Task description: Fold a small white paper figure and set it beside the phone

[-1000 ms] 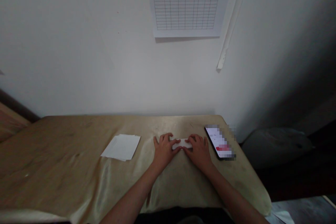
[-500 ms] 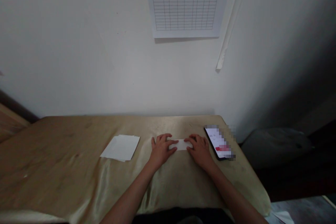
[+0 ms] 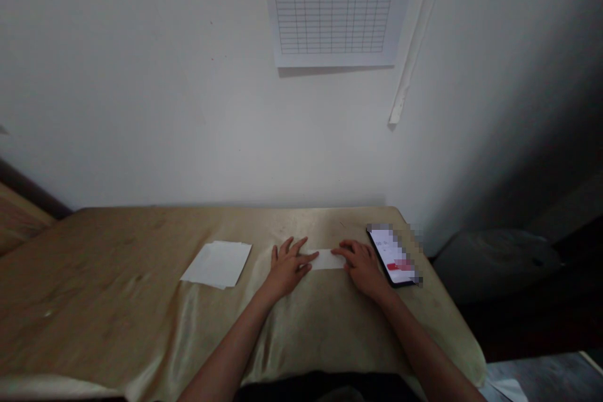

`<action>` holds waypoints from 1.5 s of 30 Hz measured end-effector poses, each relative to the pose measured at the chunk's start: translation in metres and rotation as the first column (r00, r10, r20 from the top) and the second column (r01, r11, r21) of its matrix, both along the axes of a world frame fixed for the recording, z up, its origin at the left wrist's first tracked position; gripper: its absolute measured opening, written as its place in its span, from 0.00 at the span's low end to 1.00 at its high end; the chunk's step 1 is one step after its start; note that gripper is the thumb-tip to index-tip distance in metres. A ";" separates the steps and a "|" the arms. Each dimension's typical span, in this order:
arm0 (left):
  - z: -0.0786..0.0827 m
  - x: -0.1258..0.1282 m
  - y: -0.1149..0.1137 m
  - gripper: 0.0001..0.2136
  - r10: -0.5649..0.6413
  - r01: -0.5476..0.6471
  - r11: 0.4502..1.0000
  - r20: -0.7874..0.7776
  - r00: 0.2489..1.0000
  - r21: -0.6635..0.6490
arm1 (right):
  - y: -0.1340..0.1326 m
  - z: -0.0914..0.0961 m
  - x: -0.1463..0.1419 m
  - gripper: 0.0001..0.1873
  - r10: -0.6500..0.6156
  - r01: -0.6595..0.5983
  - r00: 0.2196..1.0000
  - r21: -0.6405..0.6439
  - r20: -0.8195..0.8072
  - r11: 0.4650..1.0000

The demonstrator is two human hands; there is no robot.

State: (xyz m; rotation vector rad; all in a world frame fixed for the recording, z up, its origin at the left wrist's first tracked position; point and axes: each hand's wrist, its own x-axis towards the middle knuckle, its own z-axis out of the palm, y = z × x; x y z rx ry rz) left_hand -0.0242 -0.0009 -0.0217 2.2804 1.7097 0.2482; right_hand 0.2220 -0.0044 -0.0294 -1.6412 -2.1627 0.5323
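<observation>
A narrow white strip of paper [image 3: 328, 260], possibly folded, lies flat on the cloth-covered table between my hands. My left hand [image 3: 287, 270] is open with its fingers spread, the index fingertip at the strip's left end. Over the right end reaches my right hand [image 3: 362, 267], fingers stretched out and resting on or just above the paper, partly hiding it. Neither hand grips the strip.
To the left lies a small stack of white paper sheets [image 3: 217, 265]. A phone [image 3: 393, 257] with a lit screen sits right of my right hand, near the edge of the table [image 3: 330, 326]. Behind is a wall with a printed chart [image 3: 334, 12].
My left hand has drawn slightly left and its thumb has come off the strip. The right thumb has also pulled back, and more of the paper shows.
</observation>
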 end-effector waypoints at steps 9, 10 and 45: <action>0.003 0.009 -0.006 0.18 0.068 -0.070 0.997 0.057 0.996 0.021 | -0.002 0.003 0.001 0.28 0.017 -0.018 1.000 0.027 0.013 0.999; 0.004 0.012 -0.007 0.16 0.088 -0.090 0.995 0.071 0.994 0.038 | -0.002 0.005 -0.001 0.24 -0.001 0.001 1.000 0.023 -0.004 1.000; 0.007 0.029 -0.004 0.18 0.174 -0.174 0.985 0.014 0.985 0.010 | 0.015 0.019 -0.007 0.28 -0.063 0.078 0.992 -0.138 0.108 0.987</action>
